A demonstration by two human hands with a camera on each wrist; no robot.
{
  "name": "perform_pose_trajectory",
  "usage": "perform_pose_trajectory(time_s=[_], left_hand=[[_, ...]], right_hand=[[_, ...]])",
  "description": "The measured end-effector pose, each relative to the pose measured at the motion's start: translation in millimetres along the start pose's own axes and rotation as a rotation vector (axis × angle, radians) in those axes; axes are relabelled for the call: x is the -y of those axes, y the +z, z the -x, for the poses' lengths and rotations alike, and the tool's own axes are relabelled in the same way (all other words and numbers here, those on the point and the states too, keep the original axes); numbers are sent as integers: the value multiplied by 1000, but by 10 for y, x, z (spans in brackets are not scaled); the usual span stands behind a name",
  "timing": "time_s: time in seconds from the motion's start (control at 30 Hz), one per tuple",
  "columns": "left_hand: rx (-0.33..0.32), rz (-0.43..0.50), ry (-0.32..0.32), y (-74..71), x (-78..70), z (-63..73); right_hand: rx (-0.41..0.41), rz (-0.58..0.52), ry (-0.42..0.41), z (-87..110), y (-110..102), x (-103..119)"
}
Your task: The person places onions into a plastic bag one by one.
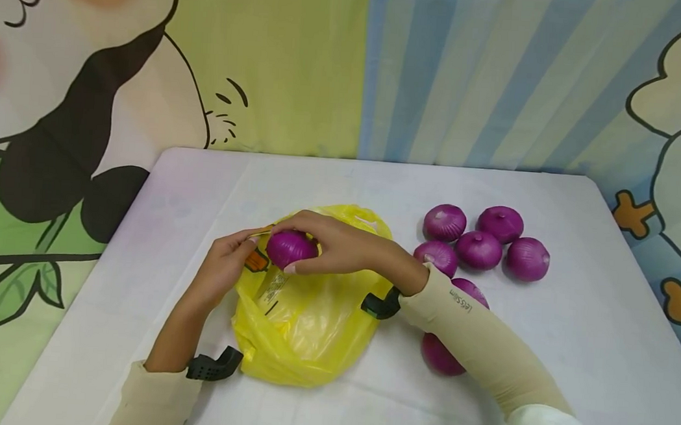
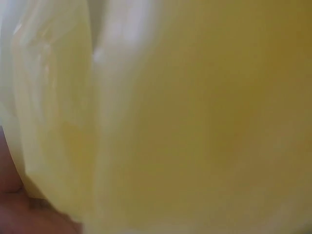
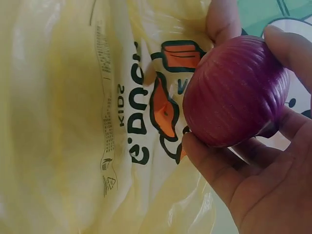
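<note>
Onion [image 1: 291, 251] held in right hand [image 1: 338, 243] over bag [image 1: 316, 328], nearer desk's [image 1: 595, 358] left edge; left hand [image 1: 227, 261] pinches bag rim. Other onions [image 1: 478, 250] toward right edge. Likely bagging; next calls for lowering, releasing.

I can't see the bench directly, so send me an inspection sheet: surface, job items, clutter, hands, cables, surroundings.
Surface: white table.
Job items: yellow plastic bag on the table; one held onion; seven loose onions right of the bag, some partly hidden by the right arm.
Clutter: nothing seen.
Left hand: pinches the bag's edge.
Right hand: grips the held onion.
Cables: nothing seen.
Surroundings: cartoon-printed backdrop behind the table.
</note>
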State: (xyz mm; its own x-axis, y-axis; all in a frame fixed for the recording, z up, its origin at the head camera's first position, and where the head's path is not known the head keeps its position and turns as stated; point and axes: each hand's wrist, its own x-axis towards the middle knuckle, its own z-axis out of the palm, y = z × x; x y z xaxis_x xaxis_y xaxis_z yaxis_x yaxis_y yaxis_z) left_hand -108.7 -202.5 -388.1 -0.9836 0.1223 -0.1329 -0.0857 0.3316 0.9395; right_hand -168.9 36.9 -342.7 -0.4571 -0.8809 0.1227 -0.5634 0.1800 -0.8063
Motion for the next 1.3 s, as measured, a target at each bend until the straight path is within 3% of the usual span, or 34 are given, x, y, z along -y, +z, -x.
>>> perform_pose_trajectory(time_s=[0.3,0.5,0.87,1.3], left_hand=[[1,-10,12,-6,-7,1],[-30,-3,8,-7,-1,6],[-29,20,0,-3,-4,6],[-23,24,3,10,-6,3]], right_hand=[[49,10,48,-48,51,-5],[129,26,82,-137,134,-86],[261,119,172,-208,253,-187],[294,158,204,-199,253,-171]])
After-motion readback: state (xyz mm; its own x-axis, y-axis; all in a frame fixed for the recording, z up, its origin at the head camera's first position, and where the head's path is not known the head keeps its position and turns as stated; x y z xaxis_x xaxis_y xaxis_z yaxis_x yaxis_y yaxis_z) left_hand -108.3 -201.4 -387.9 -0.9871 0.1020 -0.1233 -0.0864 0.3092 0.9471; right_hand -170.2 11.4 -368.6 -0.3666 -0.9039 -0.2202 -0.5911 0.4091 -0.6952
